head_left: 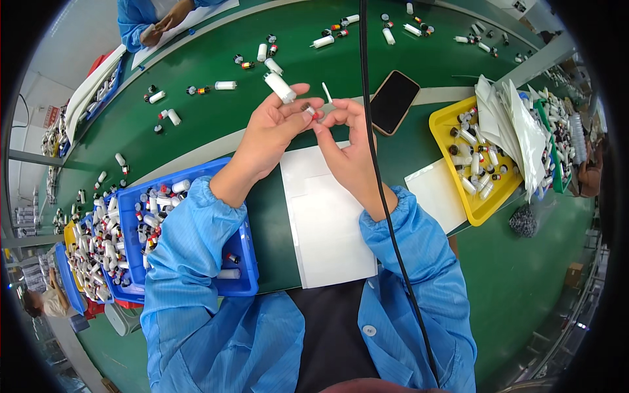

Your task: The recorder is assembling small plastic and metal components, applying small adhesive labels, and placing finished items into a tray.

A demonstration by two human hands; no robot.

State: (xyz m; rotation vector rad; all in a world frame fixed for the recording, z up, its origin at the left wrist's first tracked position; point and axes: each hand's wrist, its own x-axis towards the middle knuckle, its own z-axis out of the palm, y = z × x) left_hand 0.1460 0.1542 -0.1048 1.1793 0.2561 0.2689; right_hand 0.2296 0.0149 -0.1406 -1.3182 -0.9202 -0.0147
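My left hand (265, 134) is closed, with a white plastic cylinder (280, 88) standing out from between its fingers. Between its thumb and forefinger is a small dark-and-red part (310, 111). My right hand (347, 141) meets it there, fingertips pinched close to the red end. A thin white stick (327, 92) rises from the right fingers; how they grip it is partly hidden. Below both hands, white sheets of paper (331, 229) lie on the green table (268, 203).
A blue tray (246, 262) of white cylinders and caps is at left, a yellow tray (452, 190) at right. A phone (396, 101) lies beyond my right hand. A black cable (375, 150) hangs across the view. Another person's hands (169, 21) are at far left.
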